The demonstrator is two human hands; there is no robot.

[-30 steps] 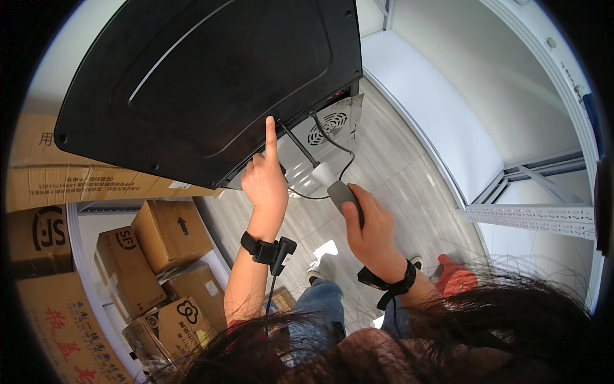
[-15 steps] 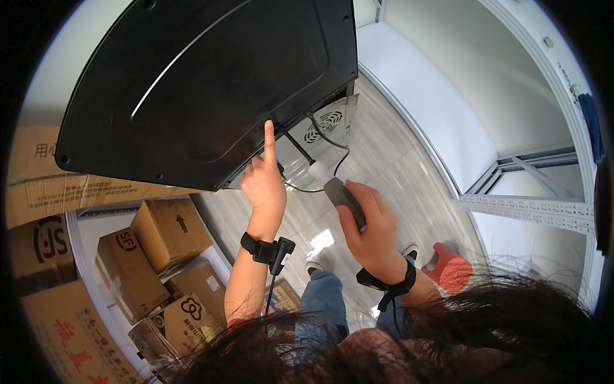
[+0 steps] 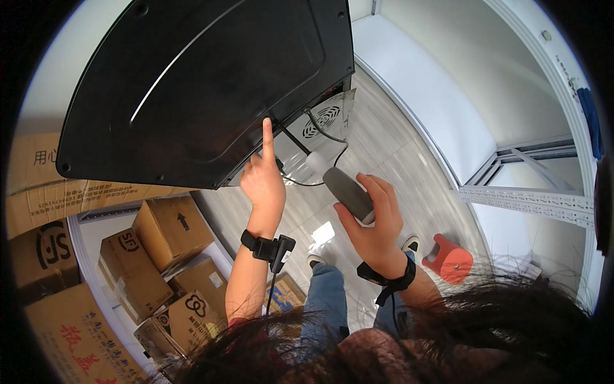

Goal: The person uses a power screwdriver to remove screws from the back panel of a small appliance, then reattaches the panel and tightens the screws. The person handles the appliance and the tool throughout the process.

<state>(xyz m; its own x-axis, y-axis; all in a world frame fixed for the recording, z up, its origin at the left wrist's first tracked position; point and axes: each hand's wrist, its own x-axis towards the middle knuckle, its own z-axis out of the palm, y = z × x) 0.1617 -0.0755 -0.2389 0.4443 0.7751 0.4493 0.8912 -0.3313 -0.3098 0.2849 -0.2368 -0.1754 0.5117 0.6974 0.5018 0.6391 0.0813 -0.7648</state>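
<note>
A large black panel (image 3: 211, 83), the cover of an appliance, fills the upper left. A screwdriver (image 3: 346, 193) with a thick grey handle, a white collar and a long dark shaft slants up to the panel's lower edge. My right hand (image 3: 381, 233) has its thumb and fingers loosely around the handle, the fingers more spread than wrapped. My left hand (image 3: 263, 179) points upward with its index finger stretched out and the others curled. That fingertip touches the panel beside the shaft's tip. The tip itself is hard to make out.
Below the panel show a vented metal plate (image 3: 322, 121) and a black cable (image 3: 341, 153). Cardboard boxes (image 3: 171, 233) crowd shelves at the left. A red stool (image 3: 454, 262) stands right of my feet. White shelving (image 3: 531, 203) with a metal frame lines the right side.
My right hand's fingers have loosened and spread on the screwdriver handle, and the hand has shifted slightly. My left hand stays at the same spot on the panel.
</note>
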